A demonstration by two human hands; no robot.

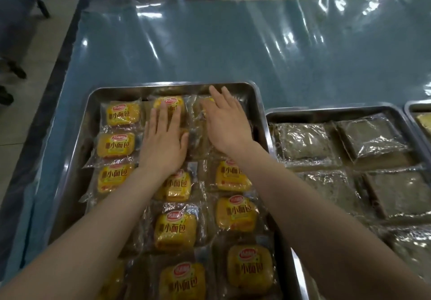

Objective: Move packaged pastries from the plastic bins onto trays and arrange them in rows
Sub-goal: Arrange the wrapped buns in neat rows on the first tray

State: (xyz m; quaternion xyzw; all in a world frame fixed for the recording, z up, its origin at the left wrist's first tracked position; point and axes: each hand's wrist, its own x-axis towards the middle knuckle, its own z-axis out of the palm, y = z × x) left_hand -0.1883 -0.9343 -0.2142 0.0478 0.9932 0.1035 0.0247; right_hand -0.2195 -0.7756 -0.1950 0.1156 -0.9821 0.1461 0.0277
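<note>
Both hands lie flat with straight fingers on wrapped pastries at the far end of the steel tray [98, 94]: the left hand [164, 141] presses a yellow-labelled bun [170, 106], the right hand [225, 122] covers the packet [198, 122] beside it. Rows of buns fill the tray on the desk [210, 50].

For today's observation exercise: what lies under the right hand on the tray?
The right hand rests flat on a clear-wrapped pastry packet in the steel tray's far row; its label is mostly covered.
</note>
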